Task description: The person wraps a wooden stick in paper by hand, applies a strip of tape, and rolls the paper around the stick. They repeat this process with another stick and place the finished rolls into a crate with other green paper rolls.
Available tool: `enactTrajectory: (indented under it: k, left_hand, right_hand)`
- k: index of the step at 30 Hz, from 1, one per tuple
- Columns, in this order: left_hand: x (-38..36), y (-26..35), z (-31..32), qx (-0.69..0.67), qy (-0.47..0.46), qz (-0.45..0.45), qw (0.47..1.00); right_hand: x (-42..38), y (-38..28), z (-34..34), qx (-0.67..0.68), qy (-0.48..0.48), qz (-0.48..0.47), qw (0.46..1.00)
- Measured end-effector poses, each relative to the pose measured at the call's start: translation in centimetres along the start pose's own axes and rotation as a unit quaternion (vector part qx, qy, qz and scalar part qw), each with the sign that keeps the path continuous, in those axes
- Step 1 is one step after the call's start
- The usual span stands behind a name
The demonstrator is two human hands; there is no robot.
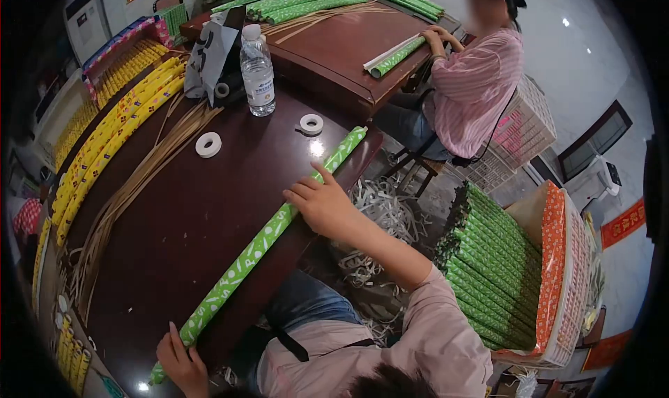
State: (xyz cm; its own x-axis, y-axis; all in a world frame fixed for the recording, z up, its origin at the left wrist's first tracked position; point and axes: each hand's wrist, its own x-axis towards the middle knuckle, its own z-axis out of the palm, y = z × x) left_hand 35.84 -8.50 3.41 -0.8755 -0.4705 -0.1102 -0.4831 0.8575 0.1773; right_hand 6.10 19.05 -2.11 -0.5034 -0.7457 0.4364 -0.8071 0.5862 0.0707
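A long green tube (244, 262) with white lettering and marks lies diagonally across the dark red table, close to its near edge. My left hand (182, 363) is at its lower left end, fingers over the tube. Further up, my right hand (322, 206) rests across it with the fingers bent over the top and one finger sticking out along it. The tube's upper end (359, 133) tapers to a pale tip. Two rolls of white tape, one (208, 145) to the left and another (311, 125) near that tip, lie on the table.
A water bottle (258, 74) stands by a grey bag (212, 53). Thin brown strips (132, 182) and yellow tubes (118, 140) lie leftward. On the right, a crate (557, 272) holds green tubes. Across the table, a person (474, 84) handles another green tube (397, 56). Shredded strips (387, 213) cover the floor.
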Motion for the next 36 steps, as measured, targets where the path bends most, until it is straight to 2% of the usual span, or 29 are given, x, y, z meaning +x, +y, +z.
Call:
enactTrajectory:
  k: [1,2,3,4,6,9,12,16,18,19,20,22,25,27,28,29,30,31,33,34,36]
  left_hand:
    - [0.0,-0.5,0.3,0.008,0.005,-0.019,1.000]
    - [0.6,-3.8,2.3,0.049,0.091,0.053,0.993]
    - [0.5,-5.9,3.6,0.091,0.175,0.122,0.973]
    - [1.1,-5.3,2.9,0.115,0.242,0.157,0.950]
    - [2.9,-6.3,1.6,0.086,0.250,0.201,0.943]
    - [6.2,-6.1,-0.9,0.094,0.293,0.299,0.903]
    - [9.4,-6.0,-2.5,0.107,0.321,0.347,0.875]
    - [13.9,-5.0,-3.9,0.134,0.302,0.372,0.867]
    - [15.3,-3.9,-4.3,0.146,0.305,0.380,0.861]
    - [15.8,-3.3,-4.4,0.145,0.302,0.383,0.861]
    - [16.3,-2.8,-4.4,0.144,0.299,0.386,0.861]
    - [16.7,-1.9,-4.3,0.134,0.306,0.392,0.857]
    - [17.4,-1.3,-3.8,0.082,0.306,0.398,0.861]
    - [17.6,-1.4,-3.5,-0.019,0.221,0.335,0.916]
    - [17.5,-1.6,-3.5,-0.020,0.221,0.336,0.915]
    - [17.4,-1.8,-3.5,-0.024,0.182,0.305,0.934]
    - [17.4,-1.9,-3.6,-0.028,0.144,0.272,0.951]
    - [17.4,-2.2,-3.5,-0.027,0.145,0.271,0.951]
    - [17.4,-2.8,-3.0,-0.033,0.130,0.257,0.957]
    - [17.5,-2.9,-2.7,-0.032,0.130,0.252,0.958]
    - [17.8,-2.8,-2.5,0.007,0.277,0.250,0.928]
  right_hand:
    - [0.0,0.1,-0.8,-0.005,0.006,-0.020,1.000]
    - [0.0,0.2,-1.4,-0.009,0.012,-0.042,0.999]
    - [0.1,0.1,-1.9,0.016,0.067,-0.053,0.996]
    - [-0.1,0.2,-2.6,0.017,0.069,-0.052,0.996]
    - [-0.1,0.1,-4.4,0.023,0.068,-0.046,0.996]
    - [-0.4,0.9,-5.4,0.016,0.060,-0.043,0.997]
    - [-0.8,1.4,-6.9,0.009,0.052,-0.043,0.998]
    - [-2.1,2.0,-8.7,0.003,0.038,-0.028,0.999]
    - [-3.1,2.2,-9.3,0.032,-0.030,0.031,0.999]
    - [-3.4,2.5,-9.6,0.038,0.012,0.008,0.999]
    - [-3.7,2.7,-10.0,0.033,0.015,0.012,0.999]
    - [-4.4,2.8,-10.8,0.053,-0.032,0.050,0.997]
    - [-4.7,2.7,-12.1,0.089,-0.037,0.059,0.994]
    - [-5.0,3.0,-12.8,0.093,-0.073,0.074,0.990]
    - [-5.0,3.1,-13.1,0.102,-0.110,0.084,0.985]
    - [-4.9,3.2,-13.5,0.101,-0.109,0.084,0.985]
    - [-4.6,3.1,-14.0,0.115,-0.157,0.114,0.974]
    - [-4.5,3.0,-14.3,0.130,-0.203,0.144,0.960]
    - [-4.3,2.6,-14.3,0.120,-0.206,0.132,0.962]
    - [-4.1,2.4,-14.1,0.109,-0.209,0.122,0.964]
    - [-3.8,1.5,-13.6,0.115,-0.246,0.112,0.956]
